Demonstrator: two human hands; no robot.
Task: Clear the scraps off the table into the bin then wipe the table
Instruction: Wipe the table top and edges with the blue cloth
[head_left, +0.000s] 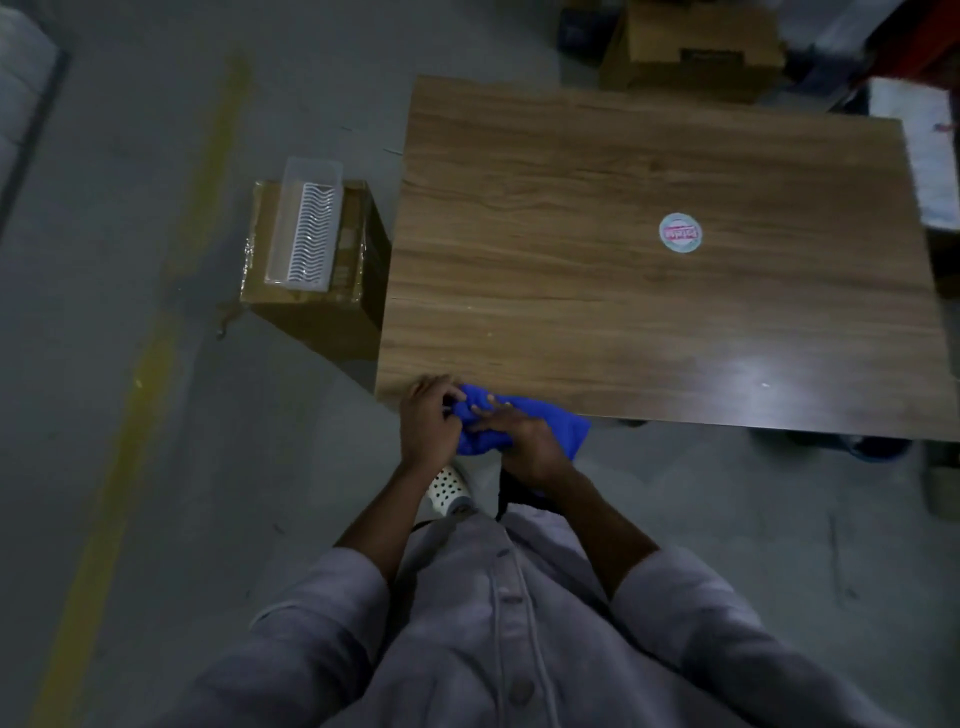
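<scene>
Left hand (428, 426), right hand (527, 444) tight around blue cloth (566, 423); white rack (311, 234) inside clear tray (312, 165).

The cloth (519, 423) is bright blue against a table (623, 312) of brown wood-grain, which carries a round sticker (680, 233), pale with a red band across it. The floor (93, 208) is grey with a yellow stripe (150, 353). The cardboard box (317, 317) is tan, the tray (306, 228) on it whitish with a row of wavy ridges, and the shirt (467, 623) pale grey.

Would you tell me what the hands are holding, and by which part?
A blue cloth: the left hand grips its bunched left end, the right hand its middle, over the table's near edge.
</scene>
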